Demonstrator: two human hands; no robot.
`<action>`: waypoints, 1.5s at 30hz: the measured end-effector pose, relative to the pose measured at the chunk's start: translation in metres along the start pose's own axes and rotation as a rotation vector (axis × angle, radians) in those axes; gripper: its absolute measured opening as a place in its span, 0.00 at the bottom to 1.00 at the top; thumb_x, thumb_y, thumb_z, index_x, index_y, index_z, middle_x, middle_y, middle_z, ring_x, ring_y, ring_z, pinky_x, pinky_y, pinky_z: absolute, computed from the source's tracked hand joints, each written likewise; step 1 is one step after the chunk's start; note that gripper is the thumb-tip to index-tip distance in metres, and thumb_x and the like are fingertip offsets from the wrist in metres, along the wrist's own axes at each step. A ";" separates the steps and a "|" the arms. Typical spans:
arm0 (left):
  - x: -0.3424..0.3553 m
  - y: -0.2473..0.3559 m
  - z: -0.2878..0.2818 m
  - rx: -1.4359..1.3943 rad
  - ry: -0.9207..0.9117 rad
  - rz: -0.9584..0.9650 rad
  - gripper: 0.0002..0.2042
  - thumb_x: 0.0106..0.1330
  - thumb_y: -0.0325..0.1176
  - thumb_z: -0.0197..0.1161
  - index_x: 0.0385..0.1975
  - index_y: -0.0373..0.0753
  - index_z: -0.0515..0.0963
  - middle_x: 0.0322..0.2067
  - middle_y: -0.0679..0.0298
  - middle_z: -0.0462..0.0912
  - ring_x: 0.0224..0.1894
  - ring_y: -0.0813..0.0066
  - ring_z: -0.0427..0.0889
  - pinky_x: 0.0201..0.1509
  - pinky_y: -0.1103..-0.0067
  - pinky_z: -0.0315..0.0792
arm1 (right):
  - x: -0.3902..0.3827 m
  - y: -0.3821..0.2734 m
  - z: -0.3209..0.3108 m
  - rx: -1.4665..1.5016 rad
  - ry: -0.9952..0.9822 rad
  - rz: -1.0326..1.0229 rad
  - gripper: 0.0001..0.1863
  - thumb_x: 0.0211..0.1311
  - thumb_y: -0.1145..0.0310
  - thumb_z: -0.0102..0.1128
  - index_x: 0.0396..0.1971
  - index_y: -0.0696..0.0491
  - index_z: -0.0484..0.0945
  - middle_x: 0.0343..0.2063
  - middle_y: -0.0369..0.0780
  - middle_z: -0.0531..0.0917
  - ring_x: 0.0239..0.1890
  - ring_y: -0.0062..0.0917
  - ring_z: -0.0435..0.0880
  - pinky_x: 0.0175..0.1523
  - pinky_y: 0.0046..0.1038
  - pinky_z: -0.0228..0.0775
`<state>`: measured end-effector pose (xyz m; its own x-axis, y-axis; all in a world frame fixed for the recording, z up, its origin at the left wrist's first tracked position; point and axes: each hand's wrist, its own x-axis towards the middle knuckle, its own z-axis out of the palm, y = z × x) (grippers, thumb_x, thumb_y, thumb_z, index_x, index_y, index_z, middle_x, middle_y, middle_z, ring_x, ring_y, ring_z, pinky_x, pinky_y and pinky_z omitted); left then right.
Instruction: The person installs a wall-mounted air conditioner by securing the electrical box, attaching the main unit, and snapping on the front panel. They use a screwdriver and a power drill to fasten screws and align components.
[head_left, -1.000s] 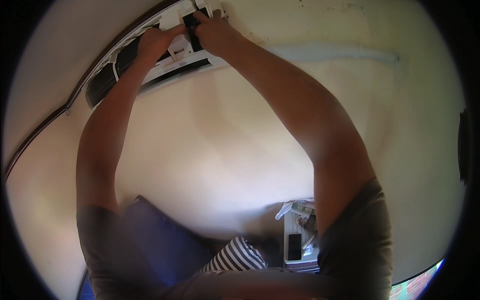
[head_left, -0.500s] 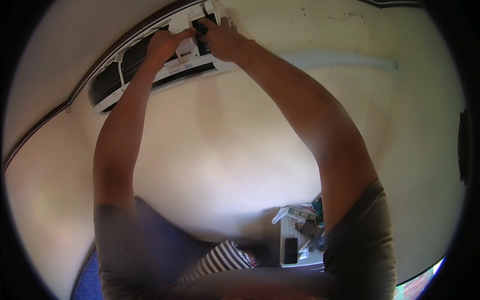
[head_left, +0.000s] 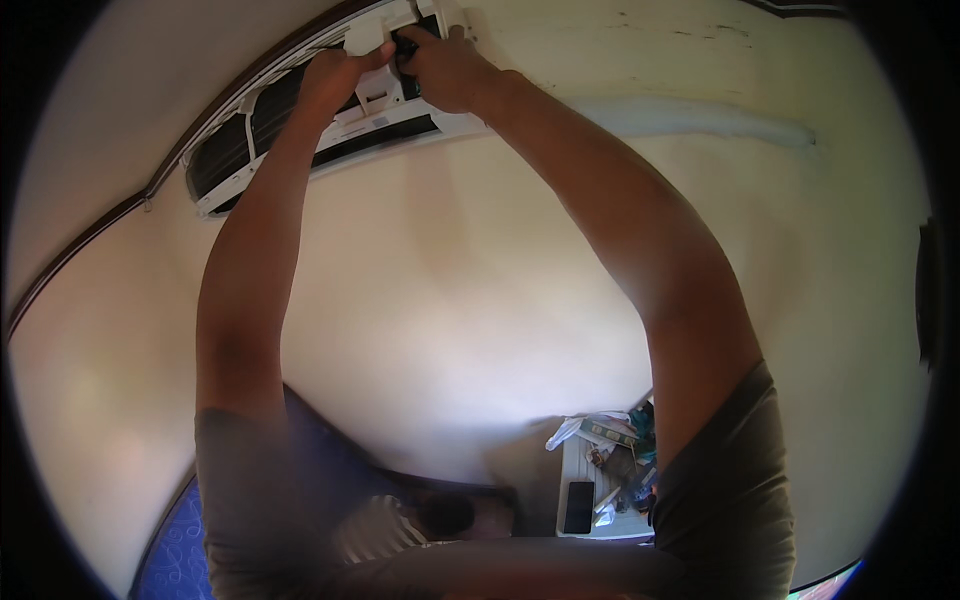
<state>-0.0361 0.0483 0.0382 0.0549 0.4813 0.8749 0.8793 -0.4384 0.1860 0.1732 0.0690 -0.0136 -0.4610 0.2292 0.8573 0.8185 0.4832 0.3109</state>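
Note:
Both arms reach up to a wall-mounted air conditioner [head_left: 345, 140] with its front cover off and its dark coil and inner parts exposed. My left hand [head_left: 335, 80] is closed on a white plastic housing [head_left: 375, 95] at the unit's right part, thumb pointing right across it. Right beside it, my right hand [head_left: 450, 72] has its fingers bent into the dark opening [head_left: 407, 85] at the unit's right end. Its fingertips are close to my left thumb; whatever they grip in there is hidden.
A white pipe cover [head_left: 700, 118] runs rightward along the wall. Below, a pale small table [head_left: 575, 465] bears a dark phone [head_left: 579, 507], a box [head_left: 608, 432], and plastic bags. Someone in a striped top [head_left: 380, 530] is low down near a blue patterned surface [head_left: 180, 545].
The view has shifted slightly, so the unit sits a little further right. Both hands stay at the same spot on it. The striped person below has moved left, with dark hair now showing.

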 end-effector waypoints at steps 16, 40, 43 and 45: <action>0.003 0.009 -0.001 0.159 -0.003 -0.060 0.42 0.57 0.76 0.67 0.21 0.30 0.85 0.18 0.57 0.80 0.25 0.59 0.83 0.37 0.67 0.74 | -0.009 -0.008 -0.005 0.185 -0.014 0.069 0.24 0.74 0.69 0.50 0.66 0.50 0.80 0.80 0.36 0.57 0.75 0.76 0.51 0.74 0.76 0.54; 0.003 0.005 -0.001 0.274 0.007 0.055 0.41 0.65 0.68 0.66 0.40 0.21 0.85 0.39 0.34 0.88 0.48 0.43 0.89 0.52 0.59 0.79 | -0.003 0.006 0.040 0.286 0.285 -0.011 0.23 0.63 0.74 0.57 0.57 0.46 0.87 0.74 0.40 0.68 0.71 0.65 0.63 0.73 0.57 0.64; -0.005 0.011 -0.003 0.140 0.062 -0.129 0.41 0.70 0.67 0.62 0.38 0.20 0.85 0.37 0.36 0.88 0.45 0.46 0.89 0.51 0.60 0.78 | -0.011 0.026 0.034 0.677 0.441 -0.066 0.18 0.69 0.69 0.56 0.55 0.52 0.86 0.62 0.44 0.81 0.60 0.48 0.78 0.64 0.44 0.74; -0.011 0.016 -0.006 0.043 0.030 -0.106 0.40 0.70 0.67 0.63 0.37 0.21 0.86 0.36 0.37 0.88 0.44 0.47 0.89 0.50 0.60 0.77 | -0.011 0.044 0.025 0.906 0.571 -0.008 0.21 0.77 0.62 0.51 0.58 0.60 0.82 0.56 0.49 0.85 0.53 0.39 0.84 0.60 0.38 0.77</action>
<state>-0.0254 0.0316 0.0343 -0.0530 0.4997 0.8645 0.8990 -0.3531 0.2592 0.2054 0.1086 -0.0196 -0.0443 -0.0923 0.9947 0.1479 0.9841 0.0979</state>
